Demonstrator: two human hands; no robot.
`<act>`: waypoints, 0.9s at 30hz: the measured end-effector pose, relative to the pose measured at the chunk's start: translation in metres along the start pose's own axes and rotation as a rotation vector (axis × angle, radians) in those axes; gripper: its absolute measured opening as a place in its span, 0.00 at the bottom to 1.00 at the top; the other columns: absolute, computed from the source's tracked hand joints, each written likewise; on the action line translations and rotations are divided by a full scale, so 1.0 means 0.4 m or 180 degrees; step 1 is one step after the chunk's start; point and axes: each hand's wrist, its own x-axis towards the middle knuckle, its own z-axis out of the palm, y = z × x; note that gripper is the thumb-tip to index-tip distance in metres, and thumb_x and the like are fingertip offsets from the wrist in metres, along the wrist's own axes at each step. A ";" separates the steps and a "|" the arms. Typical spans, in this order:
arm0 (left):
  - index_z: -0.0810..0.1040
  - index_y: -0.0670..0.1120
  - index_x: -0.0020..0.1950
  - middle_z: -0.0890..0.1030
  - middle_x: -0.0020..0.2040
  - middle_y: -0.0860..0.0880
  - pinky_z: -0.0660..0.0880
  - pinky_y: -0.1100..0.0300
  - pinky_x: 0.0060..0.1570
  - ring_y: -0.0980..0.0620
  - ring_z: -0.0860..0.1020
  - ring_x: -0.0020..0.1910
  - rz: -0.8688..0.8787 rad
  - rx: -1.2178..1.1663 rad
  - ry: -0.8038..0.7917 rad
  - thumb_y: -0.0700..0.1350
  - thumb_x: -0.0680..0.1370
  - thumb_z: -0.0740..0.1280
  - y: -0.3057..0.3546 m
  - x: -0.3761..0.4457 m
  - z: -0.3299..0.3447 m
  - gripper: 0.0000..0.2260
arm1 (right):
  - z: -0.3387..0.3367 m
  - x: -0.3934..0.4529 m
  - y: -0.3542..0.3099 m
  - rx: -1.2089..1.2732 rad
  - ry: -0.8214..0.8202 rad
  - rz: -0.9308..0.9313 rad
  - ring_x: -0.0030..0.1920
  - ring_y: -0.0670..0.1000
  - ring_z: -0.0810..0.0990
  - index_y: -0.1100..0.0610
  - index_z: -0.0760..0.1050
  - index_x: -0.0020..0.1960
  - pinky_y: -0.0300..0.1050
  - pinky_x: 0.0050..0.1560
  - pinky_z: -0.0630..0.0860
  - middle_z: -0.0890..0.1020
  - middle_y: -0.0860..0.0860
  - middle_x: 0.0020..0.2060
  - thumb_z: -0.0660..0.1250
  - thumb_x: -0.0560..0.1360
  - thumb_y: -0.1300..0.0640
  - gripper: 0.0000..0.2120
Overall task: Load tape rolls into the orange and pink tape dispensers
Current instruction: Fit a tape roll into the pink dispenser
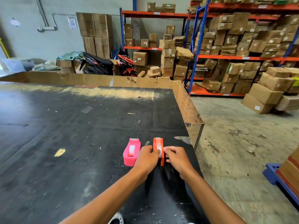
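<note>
The pink tape dispenser [131, 152] stands on the black table [64, 135] with a white tape roll [132, 150] seated in its slot. Just right of it stands the orange tape dispenser [158, 145], also with a white roll [159, 149] in it. My left hand [146, 158] presses against the orange dispenser's left side, fingertips on the roll. My right hand [176, 156] holds the dispenser's right side, fingers curled at the roll. Both hands hide the dispenser's near end.
The table's right edge [194, 152] runs close to the orange dispenser, with a cardboard wall [186, 102] along the far and right rims. Scraps of tape and a yellow mark [59, 152] lie on the surface. Shelves of cardboard boxes [234, 46] and two scooters [110, 65] stand beyond.
</note>
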 end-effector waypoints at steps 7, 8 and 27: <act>0.74 0.42 0.65 0.78 0.58 0.49 0.65 0.73 0.48 0.49 0.75 0.58 0.0870 0.0836 0.0583 0.36 0.71 0.68 -0.031 -0.003 -0.188 0.22 | 0.070 -0.004 -0.097 -0.0810 0.0116 -0.1056 0.49 0.48 0.80 0.60 0.81 0.54 0.39 0.53 0.73 0.84 0.52 0.48 0.66 0.73 0.62 0.11; 0.77 0.45 0.59 0.77 0.51 0.52 0.66 0.72 0.42 0.51 0.73 0.53 0.0873 0.1005 0.0366 0.36 0.70 0.69 -0.046 0.001 -0.218 0.18 | 0.098 -0.004 -0.114 -0.1077 -0.0130 -0.1137 0.48 0.49 0.80 0.60 0.82 0.54 0.40 0.52 0.74 0.84 0.53 0.49 0.66 0.72 0.62 0.11; 0.70 0.54 0.67 0.81 0.59 0.50 0.75 0.52 0.56 0.48 0.78 0.58 0.1126 0.1786 -0.0537 0.56 0.66 0.69 -0.145 0.039 -0.319 0.29 | 0.212 -0.123 -0.202 -0.2447 0.0471 -0.1096 0.50 0.58 0.77 0.52 0.75 0.57 0.52 0.49 0.75 0.72 0.51 0.47 0.67 0.71 0.54 0.14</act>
